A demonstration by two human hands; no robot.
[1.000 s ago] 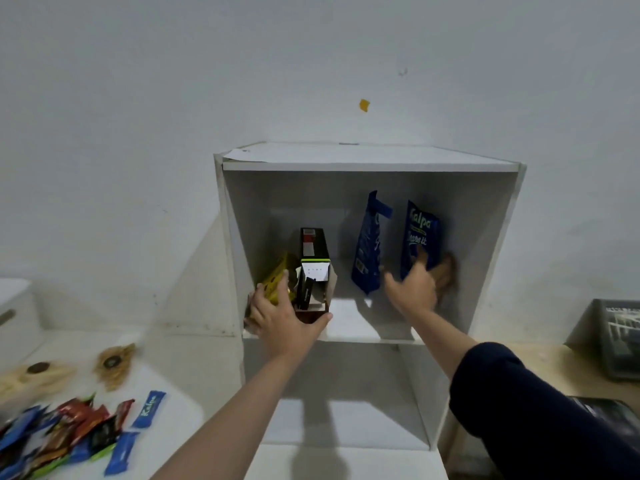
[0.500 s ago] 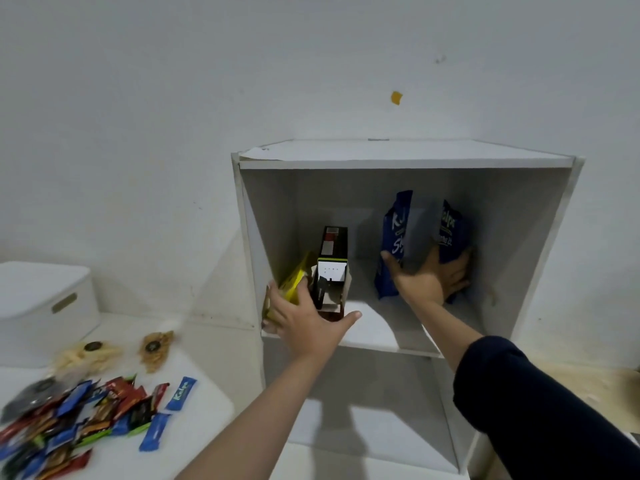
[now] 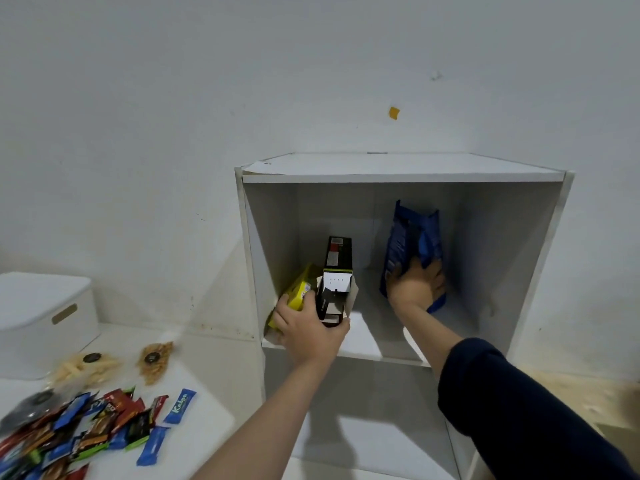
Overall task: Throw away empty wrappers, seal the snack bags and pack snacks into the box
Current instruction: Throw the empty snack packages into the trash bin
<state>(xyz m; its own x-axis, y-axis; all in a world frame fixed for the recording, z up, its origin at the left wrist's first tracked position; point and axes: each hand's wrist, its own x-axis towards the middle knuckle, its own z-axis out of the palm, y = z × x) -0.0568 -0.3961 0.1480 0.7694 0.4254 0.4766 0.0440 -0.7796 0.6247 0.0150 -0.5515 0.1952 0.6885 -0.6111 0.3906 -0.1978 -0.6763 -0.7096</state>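
Inside the upper compartment of a white shelf unit (image 3: 408,176), my right hand (image 3: 415,289) grips two upright blue snack bags (image 3: 412,237) pressed together near the back right. My left hand (image 3: 308,329) holds the front of a black snack box (image 3: 337,271) at the shelf's front left, with a yellow pack (image 3: 298,292) leaning beside it against the left wall. On the white table (image 3: 204,368) at lower left lie several small snack wrappers (image 3: 86,427), a blue Kalpa bar (image 3: 180,405) and two clear bags of snacks (image 3: 154,360).
A white lidded storage box (image 3: 41,320) stands at the far left on the table. The shelf's lower compartment (image 3: 374,438) holds nothing visible. A white wall rises behind, and a wooden floor (image 3: 581,400) shows at right.
My right hand has drawn the two blue bags together and now grips them as one. The view swung right to left, bringing the white box and wrappers into sight. My left hand stayed on the black box.
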